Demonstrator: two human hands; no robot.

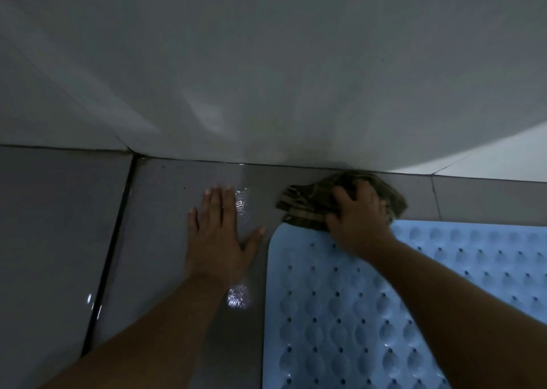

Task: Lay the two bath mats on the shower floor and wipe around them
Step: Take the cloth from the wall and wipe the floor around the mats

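Right hand [359, 214] clenched on dark striped cloth [307, 208], pressing it to grey floor tile [165, 240] between wall [266, 77] base and top corner of blue mat [340, 300].

Left hand [217, 234] released, palm flat on tile, bracing beside mat edge.

Only one mat identifiable; second not distinguishable.

Cloth: soft, bunched, likely damp; hold by wad under palm.

Mat: thin, floppy, perforated; lift by edge or corner.

Tile glossy, wet patches; slip risk.
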